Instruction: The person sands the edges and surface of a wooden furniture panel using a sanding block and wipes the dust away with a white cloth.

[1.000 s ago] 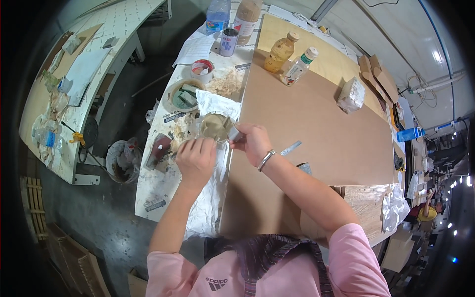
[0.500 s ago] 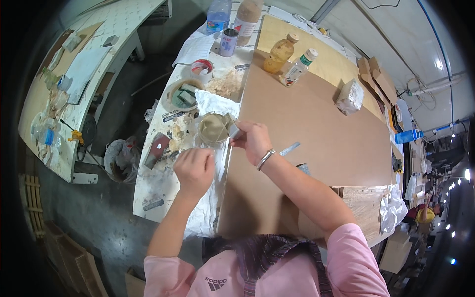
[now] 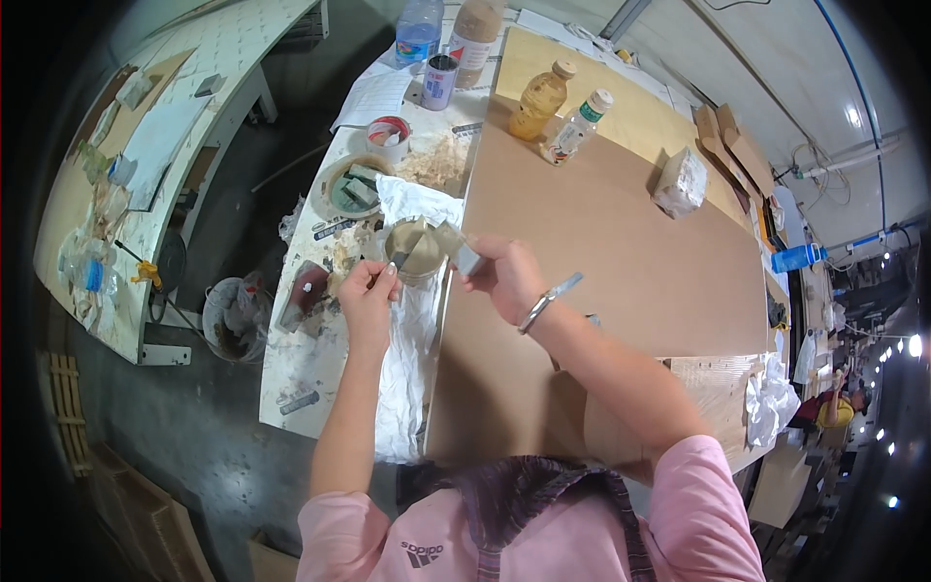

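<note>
Bowl point(image 3: 420, 279) approx. 1–2 o'clock of L hand point(image 3: 367, 299), 10 o'clock of R hand point(image 3: 508, 277). L pinches dark strip point(image 3: 400, 260); R grips scraper point(image 3: 467, 260).

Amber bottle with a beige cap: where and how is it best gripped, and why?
Probably around the rounded middle of the amber bottle, below its beige cap, coming from the left. It stands upright, so a wrapping grip should suit its body, and the clear, white-capped bottle stands close on its right.
</note>
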The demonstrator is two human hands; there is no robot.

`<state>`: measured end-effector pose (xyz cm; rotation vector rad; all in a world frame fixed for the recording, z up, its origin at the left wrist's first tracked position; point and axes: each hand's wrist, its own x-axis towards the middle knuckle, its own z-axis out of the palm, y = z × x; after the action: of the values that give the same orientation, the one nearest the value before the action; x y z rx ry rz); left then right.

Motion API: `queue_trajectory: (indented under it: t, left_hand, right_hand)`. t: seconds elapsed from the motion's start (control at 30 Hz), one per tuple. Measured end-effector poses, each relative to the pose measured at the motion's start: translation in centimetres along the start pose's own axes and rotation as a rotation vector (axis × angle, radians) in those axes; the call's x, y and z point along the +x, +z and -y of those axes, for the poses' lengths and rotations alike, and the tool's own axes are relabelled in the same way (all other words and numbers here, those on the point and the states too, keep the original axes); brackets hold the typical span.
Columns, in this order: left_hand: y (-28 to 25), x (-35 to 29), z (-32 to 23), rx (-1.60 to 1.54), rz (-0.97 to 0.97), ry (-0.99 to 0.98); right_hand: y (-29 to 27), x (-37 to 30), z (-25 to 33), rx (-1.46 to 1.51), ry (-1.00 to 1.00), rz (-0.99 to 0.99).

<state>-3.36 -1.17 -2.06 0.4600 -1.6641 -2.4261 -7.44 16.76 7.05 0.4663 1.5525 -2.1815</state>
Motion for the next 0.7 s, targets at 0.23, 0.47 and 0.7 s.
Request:
queue_trajectory:
  t: [0.23,0.47,0.7]
  left_hand:
    - [0.5,0.8,0.4,0.206,-0.036,0.050]
    - [-0.5,1.0,0.9,0.328,0.003,0.089]
    - [-1.8,-0.2,0.6,0.723,-0.181,0.449]
  right_hand:
    - [-4.0,-4.8,6.6,-0.109,-0.137,0.031]
    - [-12.4,-13.4,11.7,-0.055,-0.345,-0.040]
    - [-22.7,-24.9,13.9,0.068,-0.574,-0.333]
